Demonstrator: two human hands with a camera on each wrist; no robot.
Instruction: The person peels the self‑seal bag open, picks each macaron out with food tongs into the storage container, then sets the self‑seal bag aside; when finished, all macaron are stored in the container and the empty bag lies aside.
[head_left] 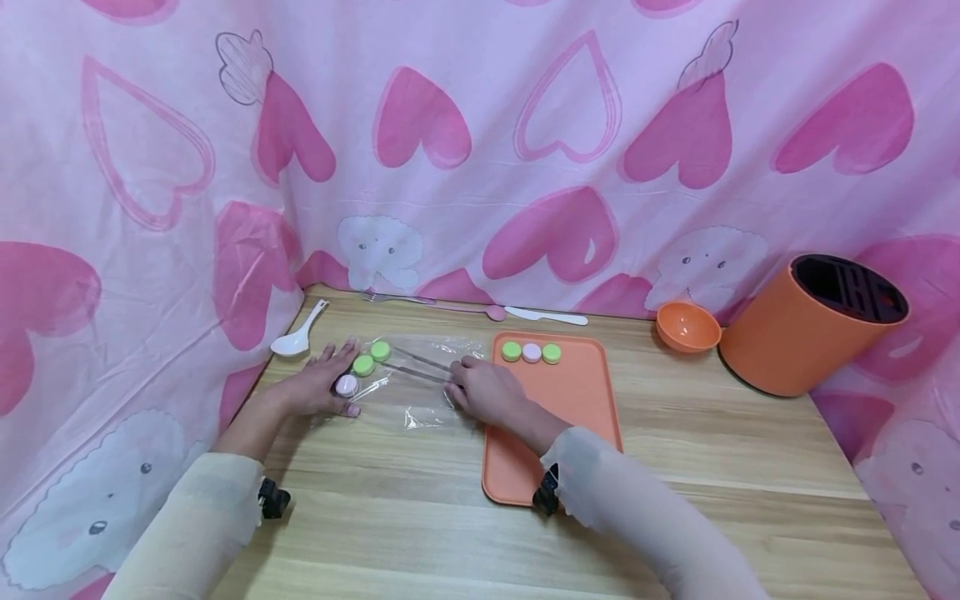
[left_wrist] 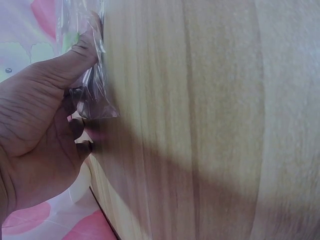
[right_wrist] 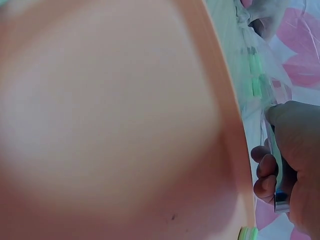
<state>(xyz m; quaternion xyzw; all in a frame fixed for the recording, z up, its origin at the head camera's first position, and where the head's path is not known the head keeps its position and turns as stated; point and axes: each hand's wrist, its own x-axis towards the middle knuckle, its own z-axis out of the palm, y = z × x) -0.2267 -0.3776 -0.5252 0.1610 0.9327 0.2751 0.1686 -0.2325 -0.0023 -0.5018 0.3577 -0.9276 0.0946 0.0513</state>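
A clear plastic bag (head_left: 420, 417) lies flat on the table with two green macarons (head_left: 363, 365) and a lilac macaron (head_left: 347, 385) at its left end. My left hand (head_left: 322, 382) rests there with thumb and fingers spread, pressing on the bag beside the lilac macaron; the thumb lies over the plastic in the left wrist view. My right hand (head_left: 483, 387) grips metal tongs (head_left: 420, 365) at the bag's right end. Their arms stand apart and point left, tips right at the upper green macaron (head_left: 380, 351).
An orange tray (head_left: 570, 392) lies right of the bag, with two green macarons and a lilac macaron (head_left: 531, 352) along its far edge. Behind are a white spoon (head_left: 296, 340), a fork, a pink spoon and a white knife (head_left: 546, 316). An orange bowl (head_left: 687, 327) and orange utensil holder (head_left: 806, 329) stand right.
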